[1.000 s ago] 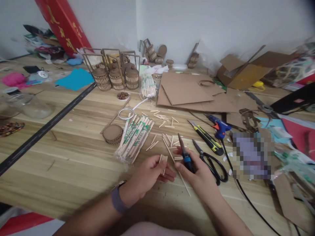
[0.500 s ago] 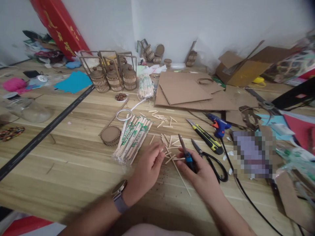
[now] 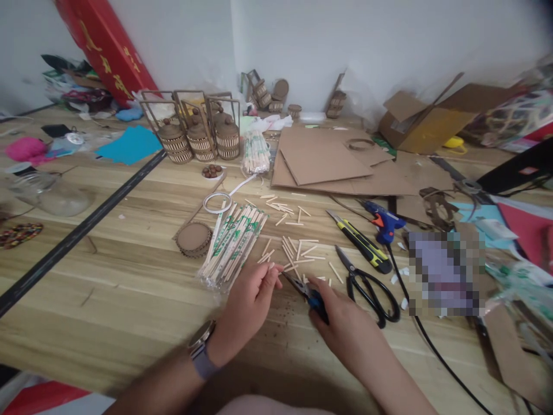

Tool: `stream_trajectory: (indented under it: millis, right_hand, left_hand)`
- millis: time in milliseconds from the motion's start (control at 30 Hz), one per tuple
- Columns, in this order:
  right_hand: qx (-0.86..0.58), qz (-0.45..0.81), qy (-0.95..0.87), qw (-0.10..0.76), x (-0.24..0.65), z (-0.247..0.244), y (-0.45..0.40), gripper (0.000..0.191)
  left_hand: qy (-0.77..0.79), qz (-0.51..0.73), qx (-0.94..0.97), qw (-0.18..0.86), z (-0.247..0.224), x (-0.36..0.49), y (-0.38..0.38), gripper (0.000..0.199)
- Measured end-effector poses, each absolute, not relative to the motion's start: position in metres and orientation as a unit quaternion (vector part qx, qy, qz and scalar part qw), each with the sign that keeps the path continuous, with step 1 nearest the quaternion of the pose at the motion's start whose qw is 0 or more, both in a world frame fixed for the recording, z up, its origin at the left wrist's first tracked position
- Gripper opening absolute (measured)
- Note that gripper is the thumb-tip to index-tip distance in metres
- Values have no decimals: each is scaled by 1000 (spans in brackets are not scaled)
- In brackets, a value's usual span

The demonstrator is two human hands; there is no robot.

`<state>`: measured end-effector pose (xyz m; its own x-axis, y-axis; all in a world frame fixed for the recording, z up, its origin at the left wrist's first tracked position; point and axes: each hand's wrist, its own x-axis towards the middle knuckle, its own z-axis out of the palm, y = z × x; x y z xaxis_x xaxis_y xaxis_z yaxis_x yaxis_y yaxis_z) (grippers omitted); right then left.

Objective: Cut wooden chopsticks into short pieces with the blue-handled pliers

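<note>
My left hand (image 3: 254, 297), with a watch on its wrist, is closed in a pinch on a thin wooden stick (image 3: 280, 271), of which only a small end shows. My right hand (image 3: 345, 320) is wrapped round a pair of pliers (image 3: 309, 294) with dark jaws and blue-and-black handles. The jaws point left and reach the stick close to my left fingertips. Beyond both hands lie several short cut stick pieces (image 3: 309, 250) on the wooden table. A plastic pack of printed wooden chopsticks (image 3: 235, 242) lies just past my left hand.
Right of the hands are black scissors (image 3: 367, 288), a yellow utility knife (image 3: 363, 242) and a blue glue gun (image 3: 384, 221) with its cable. Cardboard sheets (image 3: 324, 155) lie behind. Small basket models (image 3: 199, 138), a tape roll (image 3: 217, 202) and a round cardboard piece (image 3: 193, 240) stand left.
The pliers have swung from pointing up and away to pointing left, toward my left fingertips. A long stick that lay between the hands is gone from the table there. My left hand shifted slightly left.
</note>
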<state>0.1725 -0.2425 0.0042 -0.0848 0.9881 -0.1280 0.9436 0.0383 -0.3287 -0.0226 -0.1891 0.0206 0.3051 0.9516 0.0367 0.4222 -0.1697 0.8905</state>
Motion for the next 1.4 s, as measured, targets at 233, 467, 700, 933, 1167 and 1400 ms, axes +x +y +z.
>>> stream_trajectory:
  millis: [233, 467, 700, 933, 1167, 1400]
  right_hand:
    - [-689, 162, -704, 57, 167, 4, -241, 36]
    - [-685, 259, -653, 194, 172, 25, -234, 35]
    - [-662, 399, -542, 331, 172, 39, -230, 11]
    - [-550, 592, -432, 400, 146, 30, -237, 10]
    - [-564, 555, -437, 428, 141, 21, -238, 21]
    - [-609, 272, -653, 358, 152, 11, -238, 31]
  left_hand:
    - [487, 323, 701, 408, 25, -22, -192, 40]
    - [481, 279, 707, 438, 29, -21, -196, 40]
    - [434, 199, 741, 473, 23, -15, -204, 43]
    - [339, 176, 674, 632, 21, -8, -212, 46]
    - [349, 199, 526, 749, 9, -2, -208, 48]
    - [431, 304, 410, 744, 6, -8, -199, 42]
